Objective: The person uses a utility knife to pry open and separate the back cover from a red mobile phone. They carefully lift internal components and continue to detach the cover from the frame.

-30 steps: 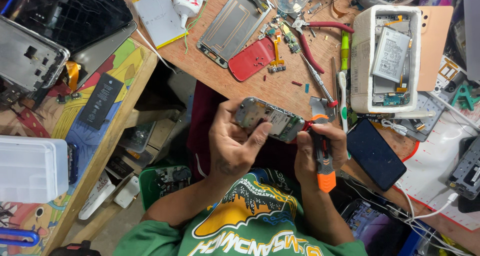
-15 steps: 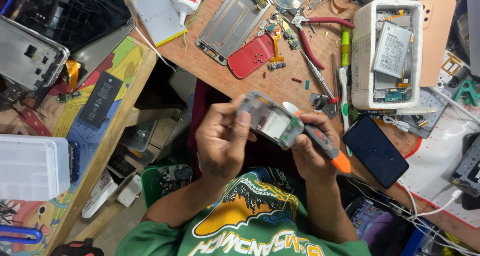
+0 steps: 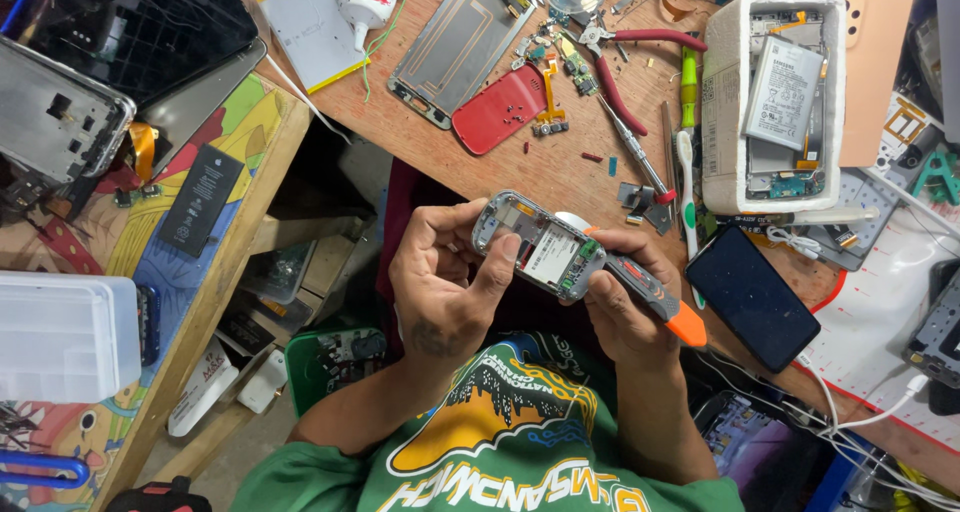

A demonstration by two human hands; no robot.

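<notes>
Two hands on one small opened phone (image 3: 538, 250), held up in the air over the lap, just off the desk (image 3: 560, 167) edge, with nothing supporting it underneath.

Left hand (image 3: 445, 287): fingers curled around the phone's left end, thumb pressed on the exposed inner face. Right hand (image 3: 620, 307): fingers closed on the phone's right end and also wrapped around a grey screwdriver with an orange cap (image 3: 655, 297). Can't tell where its tip sits; it's hidden behind the phone.

Risks as I read them:
- Right hand does double duty. A grip split between tool and phone is weak, so if either shifts, the phone could drop to the floor, not the desk.
- Hidden tip next to an open board: a slip could gouge the board or a connector.
- Thumb on bare internals: pressure or skin oil on contacts.
- Any screw coming loose here would fall into the lap or the clutter under the desk, likely lost.
- Desk edge is crowded: dark smartphone (image 3: 750, 297) sits near the right wrist, red back cover (image 3: 498, 110) and loose small parts just ahead. An elbow or wrist swing could knock them off.
</notes>
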